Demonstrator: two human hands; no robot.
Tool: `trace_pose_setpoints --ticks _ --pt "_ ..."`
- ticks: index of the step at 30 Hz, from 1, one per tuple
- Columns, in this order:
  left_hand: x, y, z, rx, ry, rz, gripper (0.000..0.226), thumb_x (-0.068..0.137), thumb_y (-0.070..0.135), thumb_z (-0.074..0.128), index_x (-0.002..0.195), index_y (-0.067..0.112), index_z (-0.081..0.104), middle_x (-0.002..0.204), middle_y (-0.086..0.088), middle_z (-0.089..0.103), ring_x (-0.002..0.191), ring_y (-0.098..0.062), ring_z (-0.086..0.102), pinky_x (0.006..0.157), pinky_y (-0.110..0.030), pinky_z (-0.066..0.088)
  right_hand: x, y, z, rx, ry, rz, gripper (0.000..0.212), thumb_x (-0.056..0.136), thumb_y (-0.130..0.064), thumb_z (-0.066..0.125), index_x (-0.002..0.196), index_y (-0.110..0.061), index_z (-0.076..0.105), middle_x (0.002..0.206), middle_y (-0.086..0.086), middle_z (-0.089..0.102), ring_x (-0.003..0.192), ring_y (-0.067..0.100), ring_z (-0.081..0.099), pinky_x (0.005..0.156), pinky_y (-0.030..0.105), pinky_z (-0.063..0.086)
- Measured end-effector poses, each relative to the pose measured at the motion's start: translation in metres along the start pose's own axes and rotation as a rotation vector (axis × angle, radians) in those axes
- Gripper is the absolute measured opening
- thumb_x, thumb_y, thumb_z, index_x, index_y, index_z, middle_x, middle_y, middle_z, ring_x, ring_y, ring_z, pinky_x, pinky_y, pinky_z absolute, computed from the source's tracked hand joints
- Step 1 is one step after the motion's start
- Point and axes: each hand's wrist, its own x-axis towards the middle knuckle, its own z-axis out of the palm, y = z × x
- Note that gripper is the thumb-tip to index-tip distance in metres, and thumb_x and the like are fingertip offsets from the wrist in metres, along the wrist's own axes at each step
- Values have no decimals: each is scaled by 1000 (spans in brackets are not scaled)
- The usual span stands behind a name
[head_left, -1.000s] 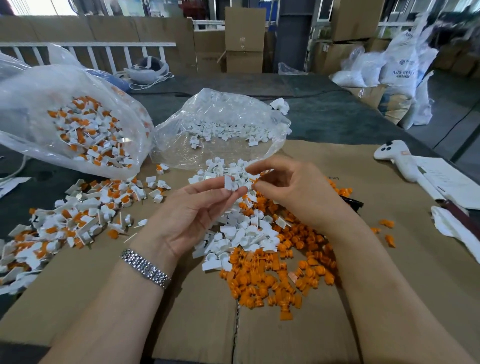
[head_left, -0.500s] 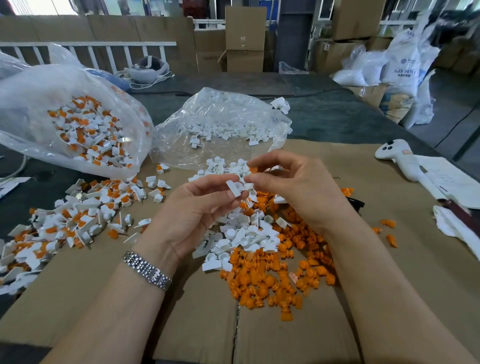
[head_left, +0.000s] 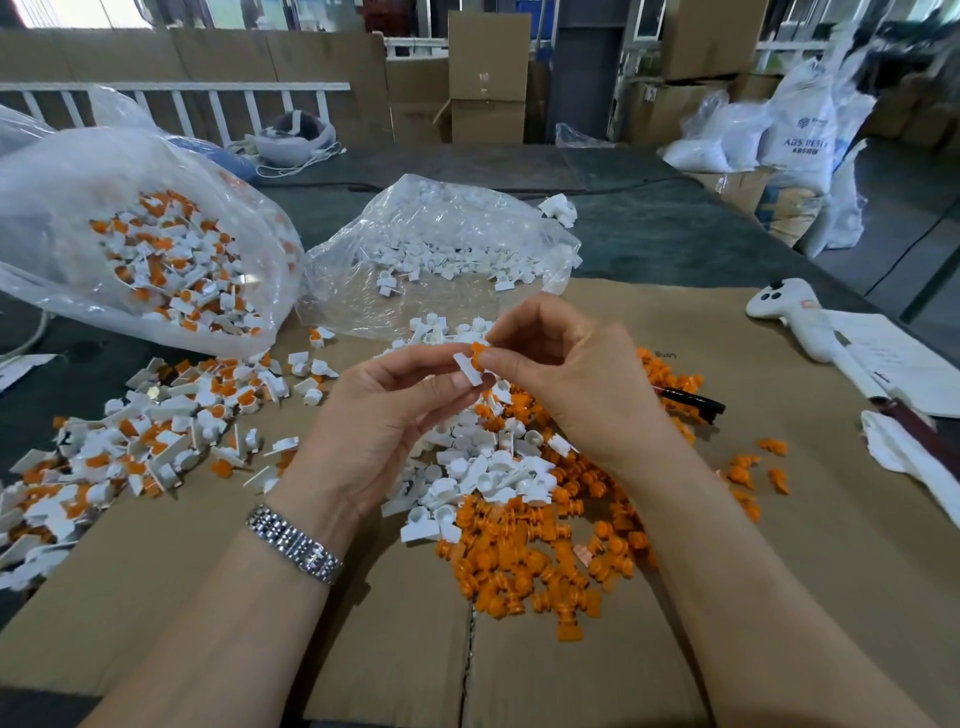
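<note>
My left hand (head_left: 387, 415) pinches a small white plastic cap (head_left: 467, 368) between thumb and fingers, above the middle of the cardboard. My right hand (head_left: 571, 374) pinches an orange plug (head_left: 478, 353) and holds it against the white cap. Below the hands lie a heap of loose white caps (head_left: 483, 467) and a heap of orange plugs (head_left: 530, 561). A pile of joined white-and-orange pieces (head_left: 156, 431) spreads to the left.
A clear bag of joined pieces (head_left: 156, 249) lies at the back left, a clear bag of white caps (head_left: 441, 249) behind the hands. A white controller (head_left: 795, 317), papers (head_left: 904, 364), a cloth (head_left: 909, 452) and a black pen (head_left: 691, 400) lie right. Flattened cardboard (head_left: 779, 571) covers the table.
Both hands rose slightly while staying together. The right hand has brought the orange plug onto the white cap held in the left hand.
</note>
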Motion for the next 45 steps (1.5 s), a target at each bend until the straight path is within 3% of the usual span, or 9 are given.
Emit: trace_pose_setpoints --ticks 13,19,23,26,29,32,35,39,45 --pt "-2 1 3 -67 53 86 23 74 1 76 94 11 83 104 -12 79 102 -26 76 85 -26 60 -1 -3 11 -34 79 -85 7 90 -10 74 95 -14 73 87 -9 72 85 2 67 80 17 51" --pt "-8 -2 4 485 180 250 19 80 24 86 97 30 81 102 8 80 96 -10 76 84 -16 57 -1 2 13 -164 76 -12 5 89 -11 73 92 -15 74 82 -6 72 77 8 68 72 27 58" --pt "-7 -4 4 482 183 285 18 82 23 85 98 29 81 102 8 80 97 -9 76 82 -14 55 0 1 13 -22 91 120 2 87 -15 77 87 -13 76 78 -1 74 72 8 69 63 17 55" --pt "-6 -5 3 480 187 293 17 82 27 86 99 29 81 103 7 79 98 -9 76 82 -14 56 -1 1 16 118 122 233 4 85 -17 79 84 -14 76 77 5 75 76 20 72 66 25 60" --pt "-5 -4 3 391 203 268 22 79 33 89 98 26 81 104 2 79 100 -15 76 84 -21 59 -2 1 19 208 132 241 4 86 -18 79 87 -15 77 77 -1 76 74 9 71 65 15 54" --pt "-4 -2 1 171 188 234 30 67 32 93 92 20 82 103 -7 79 103 -25 76 90 -30 59 -3 1 23 153 147 128 2 87 -16 77 88 -14 77 76 -9 73 70 2 66 66 11 51" --pt "-5 -2 1 298 199 249 20 76 27 88 94 22 81 103 -3 79 101 -20 76 87 -26 60 -4 1 26 80 177 98 3 87 -19 77 85 -17 76 64 -13 65 55 1 53 53 11 44" --pt "-7 -2 2 495 205 311 10 87 22 82 97 26 81 102 6 79 97 -10 76 87 -20 58 -2 3 25 102 158 184 5 88 -20 77 86 -15 77 73 -4 73 61 13 64 54 13 51" --pt "-7 -1 3 349 145 228 12 92 22 75 102 20 81 108 -6 78 109 -24 74 97 -36 56 -4 8 32 -18 157 149 12 87 -25 76 80 -16 73 64 -6 65 52 3 50 53 21 45"
